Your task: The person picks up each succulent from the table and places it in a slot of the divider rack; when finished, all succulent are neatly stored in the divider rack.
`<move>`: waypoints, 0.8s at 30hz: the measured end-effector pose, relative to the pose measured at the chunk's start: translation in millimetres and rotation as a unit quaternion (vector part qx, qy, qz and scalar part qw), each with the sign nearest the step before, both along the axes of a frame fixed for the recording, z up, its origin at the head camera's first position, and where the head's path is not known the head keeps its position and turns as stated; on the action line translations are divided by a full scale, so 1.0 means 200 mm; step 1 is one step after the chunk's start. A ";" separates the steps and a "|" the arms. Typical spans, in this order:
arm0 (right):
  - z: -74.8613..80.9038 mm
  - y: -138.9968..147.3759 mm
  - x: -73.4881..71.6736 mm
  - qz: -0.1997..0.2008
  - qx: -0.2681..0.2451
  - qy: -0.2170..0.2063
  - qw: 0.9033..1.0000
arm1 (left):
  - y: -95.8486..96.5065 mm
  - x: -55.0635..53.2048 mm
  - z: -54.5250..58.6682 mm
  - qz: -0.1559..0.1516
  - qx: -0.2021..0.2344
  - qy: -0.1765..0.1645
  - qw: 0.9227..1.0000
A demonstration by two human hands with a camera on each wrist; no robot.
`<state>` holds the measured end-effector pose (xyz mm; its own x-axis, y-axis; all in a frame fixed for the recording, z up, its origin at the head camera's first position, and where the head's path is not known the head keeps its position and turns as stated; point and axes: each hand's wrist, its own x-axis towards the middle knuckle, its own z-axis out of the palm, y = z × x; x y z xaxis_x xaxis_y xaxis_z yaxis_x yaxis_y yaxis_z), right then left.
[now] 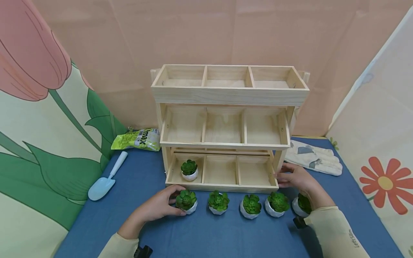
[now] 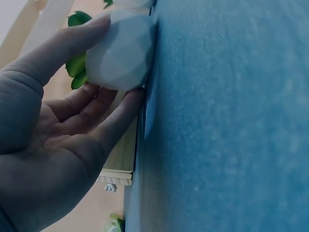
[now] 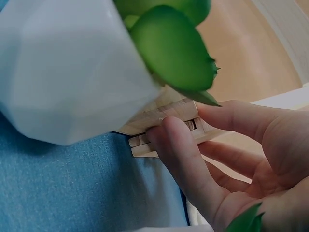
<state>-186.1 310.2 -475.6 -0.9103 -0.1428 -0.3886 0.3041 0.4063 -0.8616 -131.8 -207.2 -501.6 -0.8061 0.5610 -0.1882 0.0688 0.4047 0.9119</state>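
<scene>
A wooden three-tier shelf (image 1: 230,96) with divided trays stands at the back of the table. My left hand (image 1: 161,205) holds a small potted succulent (image 1: 185,200) before the bottom tray's left end. In the left wrist view, the thumb and fingers are around its white faceted pot (image 2: 123,53), low against the blue cloth. At the bottom tray's right end, my right hand (image 1: 298,179) grips the wooden side; in the right wrist view, the fingertips (image 3: 176,130) press on its corner. Another succulent (image 1: 189,170) sits in the bottom tray's left compartment.
Several potted succulents (image 1: 218,202) line the blue cloth (image 1: 200,236) before the shelf; one (image 1: 302,205) is beneath my right wrist. A light-blue trowel (image 1: 104,184) and a green bag (image 1: 137,139) lie left, white gloves (image 1: 314,157) right.
</scene>
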 end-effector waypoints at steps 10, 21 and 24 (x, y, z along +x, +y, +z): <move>0.00 0.00 0.00 -0.001 0.006 -0.002 1.000 | 0.01 0.00 0.03 -0.005 0.000 -0.001 1.000; 0.01 0.00 0.00 0.000 0.013 -0.004 1.000 | -0.01 0.01 0.04 0.008 -0.018 -0.006 1.000; 0.01 0.00 0.00 -0.002 0.008 -0.006 1.000 | -0.01 0.01 0.06 0.012 -0.013 -0.006 1.000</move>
